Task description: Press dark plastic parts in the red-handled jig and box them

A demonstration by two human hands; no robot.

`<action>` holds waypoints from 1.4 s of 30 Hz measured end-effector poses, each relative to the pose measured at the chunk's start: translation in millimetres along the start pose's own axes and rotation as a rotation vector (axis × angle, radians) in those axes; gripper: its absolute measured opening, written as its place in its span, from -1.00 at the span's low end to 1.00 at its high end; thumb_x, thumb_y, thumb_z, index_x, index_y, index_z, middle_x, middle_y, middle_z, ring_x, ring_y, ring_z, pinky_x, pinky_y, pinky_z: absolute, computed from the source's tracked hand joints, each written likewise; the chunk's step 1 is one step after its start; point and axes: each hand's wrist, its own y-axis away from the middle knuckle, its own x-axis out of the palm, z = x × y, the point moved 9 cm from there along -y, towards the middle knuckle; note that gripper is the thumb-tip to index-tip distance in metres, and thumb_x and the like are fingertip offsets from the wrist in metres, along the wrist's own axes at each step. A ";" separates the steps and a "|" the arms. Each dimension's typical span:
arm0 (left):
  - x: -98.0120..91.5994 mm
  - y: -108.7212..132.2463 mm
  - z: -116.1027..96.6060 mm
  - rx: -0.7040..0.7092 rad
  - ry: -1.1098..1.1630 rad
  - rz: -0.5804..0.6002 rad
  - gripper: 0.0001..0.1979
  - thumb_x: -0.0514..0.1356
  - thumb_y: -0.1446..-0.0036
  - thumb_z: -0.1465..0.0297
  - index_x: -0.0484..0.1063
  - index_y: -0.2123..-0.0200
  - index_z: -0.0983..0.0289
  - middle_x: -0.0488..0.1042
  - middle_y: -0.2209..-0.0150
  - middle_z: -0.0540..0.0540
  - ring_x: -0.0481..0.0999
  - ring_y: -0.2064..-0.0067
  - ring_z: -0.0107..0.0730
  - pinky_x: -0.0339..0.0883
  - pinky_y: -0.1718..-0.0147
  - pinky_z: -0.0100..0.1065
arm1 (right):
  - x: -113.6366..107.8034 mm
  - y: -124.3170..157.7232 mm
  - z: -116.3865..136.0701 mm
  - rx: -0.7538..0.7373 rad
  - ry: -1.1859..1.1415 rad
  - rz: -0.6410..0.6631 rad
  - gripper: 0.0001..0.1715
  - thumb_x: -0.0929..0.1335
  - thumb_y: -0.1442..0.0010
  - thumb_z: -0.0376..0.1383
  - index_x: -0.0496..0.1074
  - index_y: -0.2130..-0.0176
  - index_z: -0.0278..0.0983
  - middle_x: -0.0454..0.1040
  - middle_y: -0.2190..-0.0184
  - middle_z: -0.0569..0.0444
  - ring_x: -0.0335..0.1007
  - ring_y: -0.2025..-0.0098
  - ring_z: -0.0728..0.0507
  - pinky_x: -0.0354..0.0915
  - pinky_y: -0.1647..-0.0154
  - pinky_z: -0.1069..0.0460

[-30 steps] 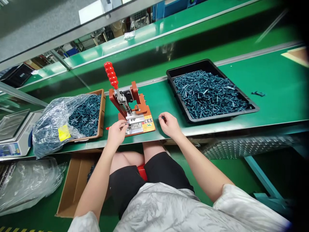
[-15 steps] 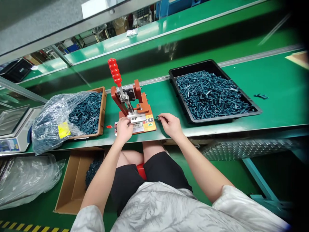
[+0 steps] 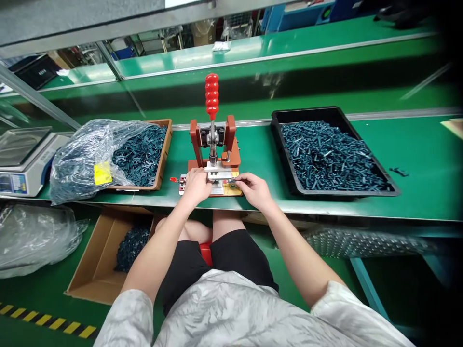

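Note:
A red-handled toggle press stands upright on the bench in front of me. My left hand rests at the left of its metal fixture, fingers curled in against the fixture; whatever they grip is hidden. My right hand pinches a small dark plastic part between thumb and forefinger, at the right end of the fixture. Below this part lies a yellow picture label on the press base. A small red-tipped lever sticks out at the left of the base.
To the right, a black tray holds many dark plastic parts, with a few loose parts beyond it. On the left are a brown bin partly under a plastic bag, and a scale. A cardboard box sits below the bench.
My right hand has brought the small part leftward, from beside the press to the fixture's right end. My left hand stays at the fixture. The camera view has turned slightly.

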 end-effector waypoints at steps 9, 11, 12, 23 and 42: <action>3.6 5.5 -1.5 0.066 0.012 0.077 -0.64 0.37 -0.11 0.20 0.59 0.06 0.23 0.54 -0.01 0.23 0.40 -0.14 0.08 0.28 -0.20 -0.02 | 59.1 -31.8 40.6 -0.195 0.040 0.170 -0.72 0.39 -0.14 -0.33 0.64 0.14 -0.22 0.66 0.12 0.01 0.56 0.02 -0.25 0.43 -0.09 -0.12; 3.8 5.8 -0.8 0.070 0.030 0.051 -0.65 0.38 -0.10 0.22 0.59 0.06 0.23 0.54 0.00 0.24 0.40 -0.13 0.09 0.28 -0.19 0.00 | 64.0 -31.7 42.4 -0.193 0.040 0.181 -0.70 0.40 -0.15 -0.35 0.64 0.11 -0.21 0.66 0.11 0.02 0.58 0.02 -0.24 0.44 -0.08 -0.11; 3.4 6.1 -0.7 0.071 0.039 0.030 -0.66 0.39 -0.09 0.23 0.59 0.07 0.23 0.54 0.02 0.24 0.41 -0.13 0.10 0.28 -0.19 0.01 | 64.6 -31.1 42.0 -0.187 0.045 0.172 -0.70 0.41 -0.15 -0.35 0.64 0.10 -0.21 0.66 0.11 0.01 0.58 0.02 -0.24 0.44 -0.08 -0.11; 1.4 9.1 -1.3 0.103 0.040 -0.058 -0.71 0.36 -0.12 0.24 0.59 0.11 0.24 0.55 0.05 0.26 0.43 -0.12 0.10 0.30 -0.19 0.05 | 58.5 -29.1 51.8 -0.202 0.120 0.190 -0.67 0.41 -0.14 -0.41 0.64 0.09 -0.21 0.66 0.11 0.01 0.59 0.01 -0.26 0.45 -0.09 -0.11; -54.2 5.2 83.2 -0.046 0.732 -0.647 -0.32 -0.25 -0.38 -0.13 0.18 -0.33 0.11 0.36 -0.31 0.23 0.41 -0.32 -0.19 0.30 -0.28 -0.15 | 61.2 -26.6 49.6 -0.210 0.094 0.221 -0.74 0.38 -0.20 -0.40 0.62 0.14 -0.22 0.64 0.12 0.00 0.56 0.01 -0.24 0.42 -0.06 -0.05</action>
